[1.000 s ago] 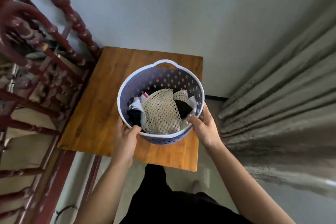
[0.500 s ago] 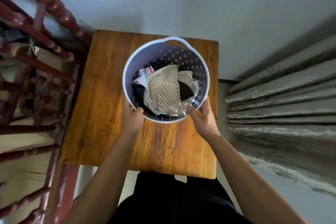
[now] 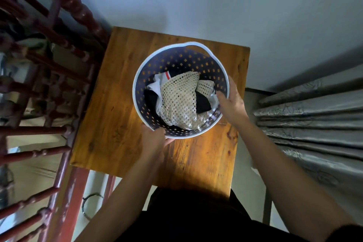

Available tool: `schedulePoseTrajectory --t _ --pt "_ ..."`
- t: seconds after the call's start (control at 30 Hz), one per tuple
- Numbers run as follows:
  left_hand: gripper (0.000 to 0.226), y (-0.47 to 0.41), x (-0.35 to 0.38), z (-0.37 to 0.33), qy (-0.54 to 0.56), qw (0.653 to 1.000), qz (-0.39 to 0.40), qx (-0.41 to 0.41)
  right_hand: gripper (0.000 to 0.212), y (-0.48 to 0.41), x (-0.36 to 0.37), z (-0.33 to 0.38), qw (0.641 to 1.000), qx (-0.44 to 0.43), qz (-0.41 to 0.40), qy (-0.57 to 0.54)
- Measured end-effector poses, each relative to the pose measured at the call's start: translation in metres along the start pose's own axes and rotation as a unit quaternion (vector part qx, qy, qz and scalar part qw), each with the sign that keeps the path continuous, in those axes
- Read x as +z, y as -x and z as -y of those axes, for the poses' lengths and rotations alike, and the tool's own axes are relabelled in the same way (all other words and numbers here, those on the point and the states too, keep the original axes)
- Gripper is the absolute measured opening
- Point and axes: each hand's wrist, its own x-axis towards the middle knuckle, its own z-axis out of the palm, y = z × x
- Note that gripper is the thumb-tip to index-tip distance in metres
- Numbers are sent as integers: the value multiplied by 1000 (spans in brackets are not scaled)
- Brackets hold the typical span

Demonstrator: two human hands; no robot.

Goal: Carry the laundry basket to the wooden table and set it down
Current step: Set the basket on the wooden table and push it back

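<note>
The round laundry basket (image 3: pixel 176 61), pale blue-purple with small square holes, is over the middle of the wooden table (image 3: pixel 117 124); I cannot tell whether its base touches the top. Inside lie a cream mesh cloth (image 3: pixel 178 100), a white garment with a red stripe and dark clothes. My left hand (image 3: pixel 154 141) grips the near rim at its lower left. My right hand (image 3: pixel 231 102) holds the right rim, with the thumb inside the basket.
A dark red turned-wood frame (image 3: pixel 64 2) with rails stands close against the table's left side. A grey pleated curtain (image 3: pixel 314 120) hangs to the right. A pale wall rises behind the table. My dark-clothed body is at the table's near edge.
The basket has moved from the table's near edge further in over its middle. My right hand has slid up along the right rim; my left hand stays on the near rim.
</note>
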Motion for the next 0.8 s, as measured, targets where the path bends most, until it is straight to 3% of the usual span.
schedulePoseTrajectory --t 0.2,0.53,0.63,0.7,0.8 --pt "63 -28 2 -60 -41 999 -18 14 65 -23 1 19 1000 -23 11 -5" --pt "51 -105 14 -196 -177 974 -2 143 82 -51 41 62 998 -17 -11 -55" --pt "47 -115 12 -204 -159 976 -22 148 73 -55 55 69 999 -23 10 -22" --pt "58 -121 7 -197 -140 979 -38 142 71 -58 60 71 999 -22 31 -8" --pt "63 -117 7 -175 -98 990 -37 94 88 -65 56 73 999 -4 32 -42"
